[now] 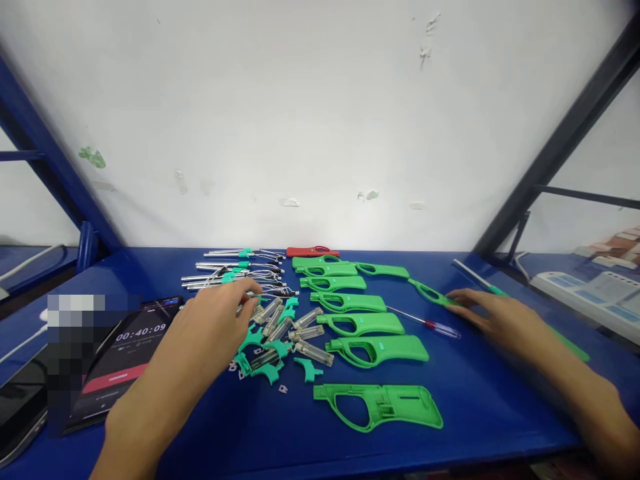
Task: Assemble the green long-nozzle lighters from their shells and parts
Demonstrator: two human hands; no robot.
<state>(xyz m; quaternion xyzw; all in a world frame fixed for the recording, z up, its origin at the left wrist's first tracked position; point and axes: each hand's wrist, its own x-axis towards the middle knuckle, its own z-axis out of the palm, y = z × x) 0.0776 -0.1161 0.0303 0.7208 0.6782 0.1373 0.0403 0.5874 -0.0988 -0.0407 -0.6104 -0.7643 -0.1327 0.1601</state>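
Note:
My left hand [215,320] reaches over a heap of small clear tubes [295,333] and teal trigger pieces [265,363], its fingers curled down near the metal rods [235,273]; whether it grips one is hidden. My right hand [493,317] lies flat with fingers stretched out, its fingertips touching a green handle shell [430,292]. A row of several green handle shells [360,325] runs down the middle of the blue table [475,400]. An open green shell [380,405] lies nearest me. A red-handled screwdriver [425,323] lies between the shells and my right hand.
A phone [127,360] showing a timer 00:40:09 lies at the left, beside a blurred patch. A red part [311,251] sits by the white wall. Blue shelf posts [45,153] stand left, a dark post [560,140] right. A long green rod [570,340] runs under my right forearm.

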